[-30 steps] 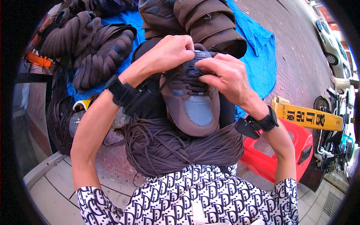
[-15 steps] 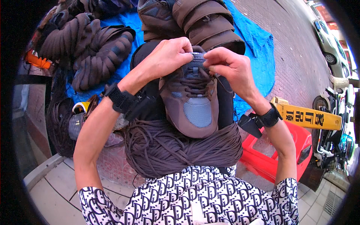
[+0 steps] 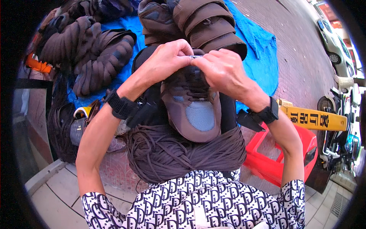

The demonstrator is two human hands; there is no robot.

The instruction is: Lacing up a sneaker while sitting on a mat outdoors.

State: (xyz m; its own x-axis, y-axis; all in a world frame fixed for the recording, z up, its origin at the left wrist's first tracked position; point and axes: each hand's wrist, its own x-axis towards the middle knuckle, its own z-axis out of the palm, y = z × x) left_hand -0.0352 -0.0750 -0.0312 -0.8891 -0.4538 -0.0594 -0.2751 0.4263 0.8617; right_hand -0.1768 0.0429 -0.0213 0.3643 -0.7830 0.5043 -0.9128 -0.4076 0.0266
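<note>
A brown shoe (image 3: 201, 116) with a blue mesh toe and dark laces rests on my lap, toe toward me. My left hand (image 3: 171, 55) is closed in a pinch on the left side of the shoe tongue's top edge. From the right, my right hand (image 3: 223, 68) closes on the same edge, its thumb almost meeting the left fingers. The right hand covers part of the lacing and the eyelets on that side. Closer to my body, a thick bundle of dark shoelaces (image 3: 187, 152) lies across my lap.
Several brown shoe uppers (image 3: 204, 26) are stacked beyond the shoe. More nested uppers (image 3: 103, 59) lie at left on a blue tarp (image 3: 259, 49). To the right are a red plastic stool (image 3: 267, 164) and a yellow sign board (image 3: 318, 119). A car (image 3: 333, 42) stands far right.
My right hand has moved left and inward from the shoe's side onto the tongue's top, turning its knuckles up. My left hand stays at the tongue. The shoe has barely shifted.
</note>
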